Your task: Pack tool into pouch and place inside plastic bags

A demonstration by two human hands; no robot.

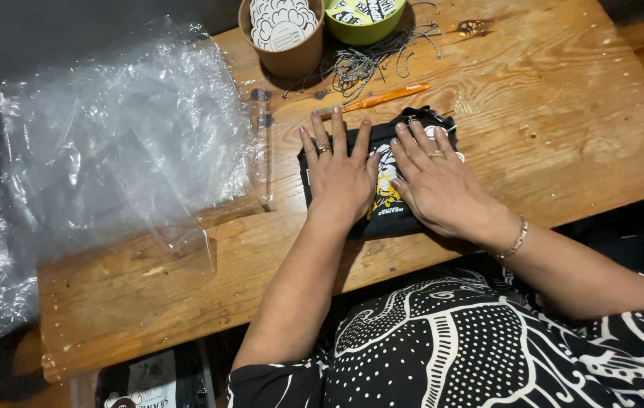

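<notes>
A folded black cloth piece (387,214) with a yellow and white print lies on the wooden table (564,113). My left hand (341,175) presses flat on its left half, fingers spread, a ring on one finger. My right hand (437,181) lies flat on its right half, also with a ring, and a bracelet at the wrist. Both palms rest on the cloth without gripping it. Most of the print is hidden under my hands.
A pile of clear plastic bags (110,151) covers the table's left side. At the back stand a brown cup of round stickers (284,34) and a green bowl (363,19), with tangled grey strings (363,64) and an orange pen (382,98) just behind the cloth.
</notes>
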